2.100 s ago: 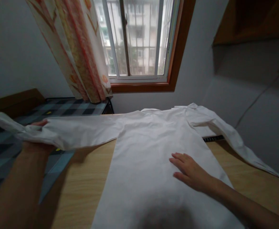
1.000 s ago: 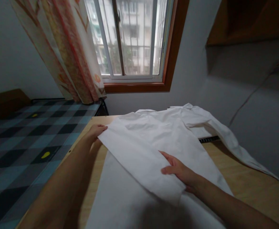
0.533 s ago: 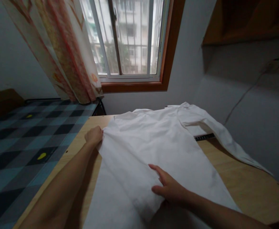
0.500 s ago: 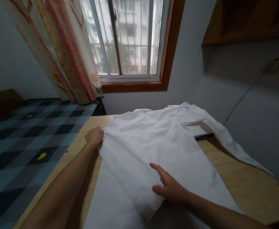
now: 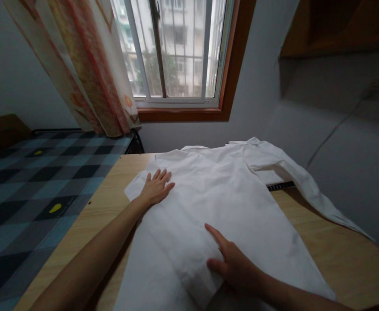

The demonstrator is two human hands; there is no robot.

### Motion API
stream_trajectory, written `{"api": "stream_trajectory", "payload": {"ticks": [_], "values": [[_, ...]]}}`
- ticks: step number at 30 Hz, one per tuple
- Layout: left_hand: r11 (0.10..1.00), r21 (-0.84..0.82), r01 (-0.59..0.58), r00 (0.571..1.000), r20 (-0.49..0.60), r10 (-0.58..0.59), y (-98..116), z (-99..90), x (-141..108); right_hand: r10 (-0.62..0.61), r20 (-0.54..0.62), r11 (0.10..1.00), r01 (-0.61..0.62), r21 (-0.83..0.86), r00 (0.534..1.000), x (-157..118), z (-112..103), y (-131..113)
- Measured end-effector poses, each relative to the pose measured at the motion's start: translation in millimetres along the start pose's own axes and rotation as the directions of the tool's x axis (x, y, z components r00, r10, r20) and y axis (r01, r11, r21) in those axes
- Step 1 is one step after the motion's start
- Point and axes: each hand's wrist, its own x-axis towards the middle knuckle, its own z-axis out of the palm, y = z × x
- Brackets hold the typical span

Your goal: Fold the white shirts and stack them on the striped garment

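Observation:
A white long-sleeved shirt [image 5: 250, 207] lies spread over a wooden board, its collar end toward the window. One sleeve stretches out to the right; the other lies folded across the shirt's body toward the lower middle. My left hand [image 5: 157, 186] rests with spread fingers on the upper left of the shirt, near the shoulder. Lower down at the centre, my right hand [image 5: 231, 259] touches the folded sleeve, its thumb and index finger apart. The other fingers of that hand are mostly hidden.
The wooden board [image 5: 108, 185] shows on both sides of the shirt. To the left is a bed with a checked cover [image 5: 23, 207]. Behind are a curtain [image 5: 92, 77] and a barred window [image 5: 176, 56]; a wooden shelf [image 5: 345, 39] hangs at the upper right.
My left hand has let go of the shirt's left edge, moved right and spread flat on the cloth. A corner of cloth now lies out to its left. My right hand has hardly moved.

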Motion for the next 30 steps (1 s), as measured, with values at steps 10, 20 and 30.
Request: {"api": "stream_trajectory", "payload": {"ticks": [10, 20, 30], "values": [[0.993, -0.074, 0.087, 0.987, 0.143, -0.076, -12.4, 6.3, 11.7, 0.019, -0.029, 1.000, -0.020, -0.012, 0.999, 0.4, 1.3, -1.2], [0.980, -0.019, 0.200, 0.975, 0.105, -0.197, -40.6, 9.5, 21.7, -0.022, -0.049, 1.000, 0.021, -0.003, 0.999, -4.1, -2.3, 5.9], [0.935, 0.086, 0.345, 0.935, 0.054, -0.351, -40.2, -2.2, 50.0, -0.053, -0.038, 0.807, 0.021, -0.590, 0.998, 2.1, -17.1, -15.3]]}}
